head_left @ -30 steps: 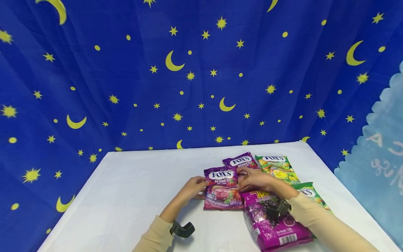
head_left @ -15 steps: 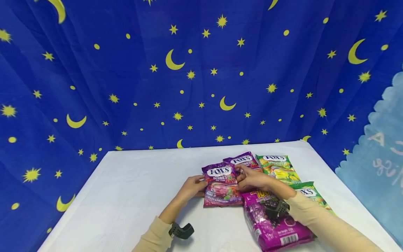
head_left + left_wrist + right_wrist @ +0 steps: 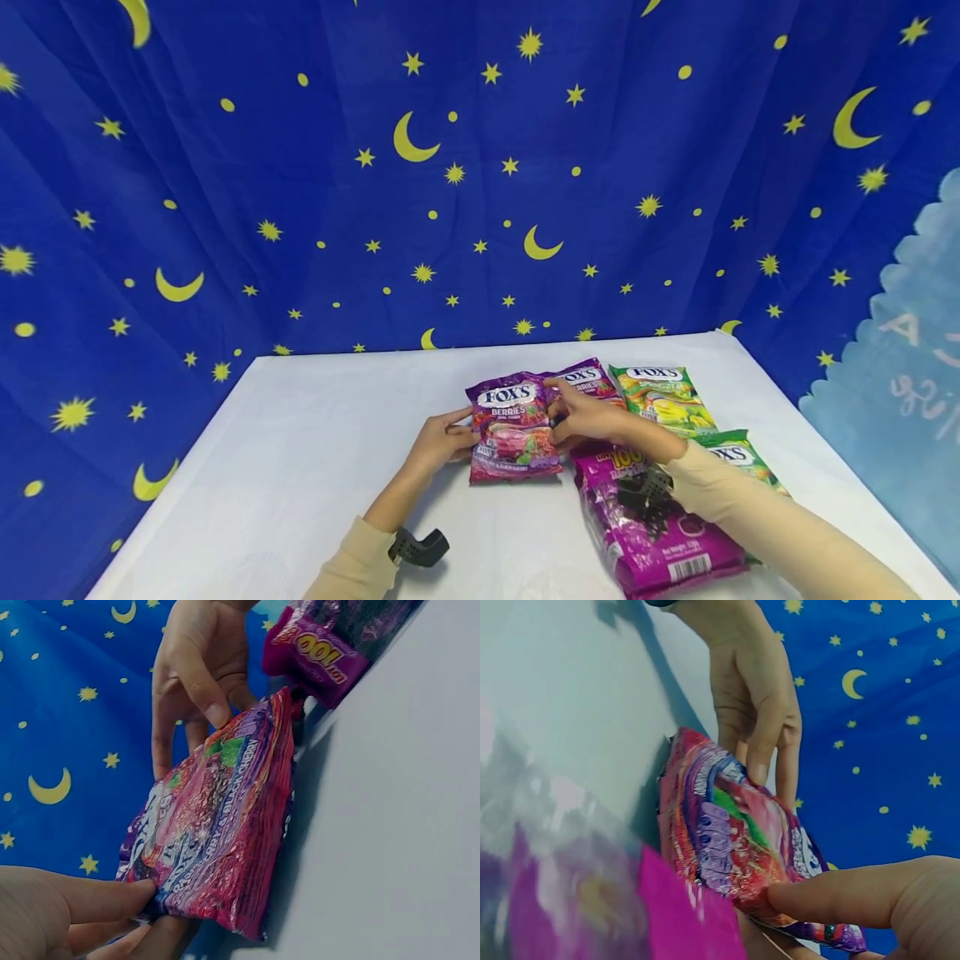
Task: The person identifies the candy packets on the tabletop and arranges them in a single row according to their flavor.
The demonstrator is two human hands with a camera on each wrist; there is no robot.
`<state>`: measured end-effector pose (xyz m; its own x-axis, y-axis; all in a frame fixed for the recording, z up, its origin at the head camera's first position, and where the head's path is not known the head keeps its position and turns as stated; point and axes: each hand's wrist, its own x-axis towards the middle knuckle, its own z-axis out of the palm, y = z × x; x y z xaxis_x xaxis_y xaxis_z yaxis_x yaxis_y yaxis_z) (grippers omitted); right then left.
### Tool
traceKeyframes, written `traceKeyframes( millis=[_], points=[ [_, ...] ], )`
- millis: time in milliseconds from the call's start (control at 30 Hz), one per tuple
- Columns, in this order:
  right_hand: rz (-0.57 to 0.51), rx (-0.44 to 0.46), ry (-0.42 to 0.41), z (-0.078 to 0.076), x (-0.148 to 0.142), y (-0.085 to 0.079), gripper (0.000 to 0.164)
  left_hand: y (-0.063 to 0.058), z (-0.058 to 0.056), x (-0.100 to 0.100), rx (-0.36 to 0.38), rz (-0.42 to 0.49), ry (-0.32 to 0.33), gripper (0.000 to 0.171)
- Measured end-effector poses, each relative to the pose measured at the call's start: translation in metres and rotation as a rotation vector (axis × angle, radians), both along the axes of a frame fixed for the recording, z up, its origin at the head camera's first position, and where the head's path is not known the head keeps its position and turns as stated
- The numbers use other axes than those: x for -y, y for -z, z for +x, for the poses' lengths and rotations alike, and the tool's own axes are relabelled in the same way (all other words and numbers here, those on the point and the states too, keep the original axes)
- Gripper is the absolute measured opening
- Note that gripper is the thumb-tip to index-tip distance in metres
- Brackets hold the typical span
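Observation:
Both hands hold a purple Fox's Berries candy bag (image 3: 513, 429) between them, front facing up toward the head camera. My left hand (image 3: 442, 442) pinches its left edge, thumb on the front and fingers behind, as the left wrist view shows. At the opposite edge my right hand (image 3: 588, 417) grips the bag, its thumb pressing the front in the right wrist view. Partly hidden behind that hand lies a second purple Berries bag (image 3: 588, 377). Under the right forearm is a larger magenta candy bag (image 3: 652, 533) marked 100.
A green-and-yellow Fox's bag (image 3: 663, 398) lies at the back right. Another green Fox's bag (image 3: 742, 457) is partly covered by the right sleeve. The white table (image 3: 330, 450) meets a blue curtain (image 3: 360, 183) with moons and stars along its back edge.
Both hands have shifted the held Berries bag left and slightly up in the head view, away from the magenta bag. The other bags stay about where they were.

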<state>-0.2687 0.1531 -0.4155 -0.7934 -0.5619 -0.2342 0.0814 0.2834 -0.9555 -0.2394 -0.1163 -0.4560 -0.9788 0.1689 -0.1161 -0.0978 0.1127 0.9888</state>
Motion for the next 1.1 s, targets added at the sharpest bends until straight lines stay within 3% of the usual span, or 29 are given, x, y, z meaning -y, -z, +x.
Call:
traceKeyframes(
  millis=[500,867,1100],
  points=[
    [-0.072,0.028,0.004,-0.003,0.047,0.002,0.093,-0.012,0.005,0.047,0.019,-0.029,-0.081,0.052],
    [-0.088,0.015,0.0,-0.002,0.082,0.0,0.093,-0.02,0.009,0.083,0.002,-0.051,-0.078,0.053],
    [-0.141,-0.006,0.01,-0.005,0.105,0.008,0.093,-0.026,0.009,0.101,-0.003,-0.068,-0.144,0.048]
  ],
)
